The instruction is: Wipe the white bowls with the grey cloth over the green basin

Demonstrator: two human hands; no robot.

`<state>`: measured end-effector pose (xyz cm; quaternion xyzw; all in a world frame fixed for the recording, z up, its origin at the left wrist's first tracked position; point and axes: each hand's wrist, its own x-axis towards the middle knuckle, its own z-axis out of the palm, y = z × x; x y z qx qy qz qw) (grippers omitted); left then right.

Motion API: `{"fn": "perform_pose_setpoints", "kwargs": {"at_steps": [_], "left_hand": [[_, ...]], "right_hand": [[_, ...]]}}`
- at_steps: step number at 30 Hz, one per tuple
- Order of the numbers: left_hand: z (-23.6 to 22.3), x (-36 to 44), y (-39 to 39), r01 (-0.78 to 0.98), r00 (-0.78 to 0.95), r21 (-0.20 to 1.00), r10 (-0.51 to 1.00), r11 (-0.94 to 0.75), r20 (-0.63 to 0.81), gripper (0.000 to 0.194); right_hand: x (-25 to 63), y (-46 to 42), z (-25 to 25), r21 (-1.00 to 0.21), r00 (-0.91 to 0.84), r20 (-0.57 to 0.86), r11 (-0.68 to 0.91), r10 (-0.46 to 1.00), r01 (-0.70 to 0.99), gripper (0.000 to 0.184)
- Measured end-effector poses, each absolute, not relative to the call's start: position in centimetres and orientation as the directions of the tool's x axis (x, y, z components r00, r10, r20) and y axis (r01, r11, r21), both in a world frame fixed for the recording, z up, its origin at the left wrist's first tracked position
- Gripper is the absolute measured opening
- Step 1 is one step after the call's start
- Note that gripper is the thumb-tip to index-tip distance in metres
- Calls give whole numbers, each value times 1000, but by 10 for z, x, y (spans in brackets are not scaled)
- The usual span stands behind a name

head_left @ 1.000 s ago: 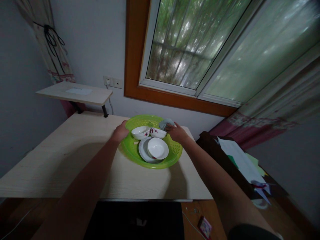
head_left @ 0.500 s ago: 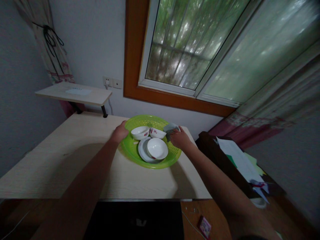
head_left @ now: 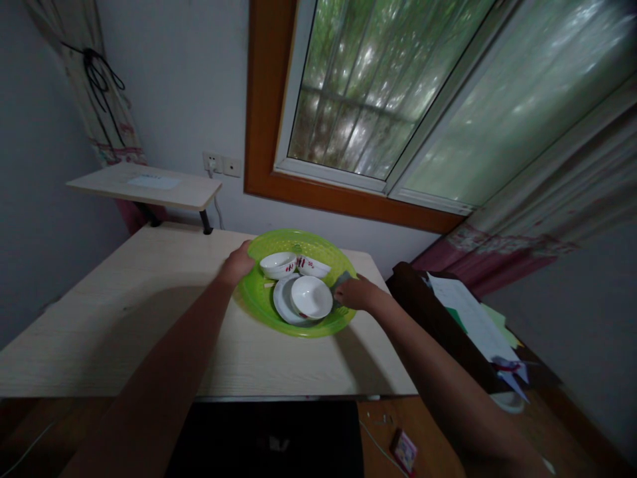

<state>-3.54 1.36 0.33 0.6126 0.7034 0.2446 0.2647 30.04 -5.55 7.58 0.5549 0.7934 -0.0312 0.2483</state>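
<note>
A green plastic basket (head_left: 259,312) is tilted toward me over the table. My left hand (head_left: 237,263) grips its left rim. Inside the right part of the basket, my right hand (head_left: 351,292) is closed on a grey cloth (head_left: 341,279), beside the nearest bowl. That white bowl (head_left: 312,297) rests on a white plate (head_left: 281,299). Behind them lie two white bowls with red marks, the left bowl (head_left: 277,264) and the right bowl (head_left: 314,267), the latter tipped sideways. A small pale stick-like piece (head_left: 269,285) shows left of the plate.
The basket is over a pale wooden table (head_left: 164,318) with a raised shelf (head_left: 149,186) at its back left. A wall socket (head_left: 221,164) and a framed window (head_left: 358,99) are behind. Papers (head_left: 472,325) lie on a dark piece of furniture at right.
My right hand has moved down and slightly left with the cloth, from the basket's right rim to beside the nearest bowl. My left hand keeps its hold on the left rim.
</note>
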Motion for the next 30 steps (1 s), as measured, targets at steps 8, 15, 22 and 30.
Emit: {"fn": "perform_pose_setpoints", "kwargs": {"at_steps": [8,15,22,30], "left_hand": [[5,-35,14,730,-116,670,991,134,-71,68],[7,-34,12,710,-113,693,991,129,-68,63],[7,-33,10,682,-108,722,992,118,-60,66],[5,-33,12,683,-121,720,991,118,-48,68]], "right_hand": [[307,-39,59,347,-303,-163,342,939,873,33],[309,-75,84,340,-284,-214,344,935,876,41],[314,-98,93,-66,-497,-390,514,776,855,49],[334,-62,74,227,-305,-193,345,933,911,49]]}}
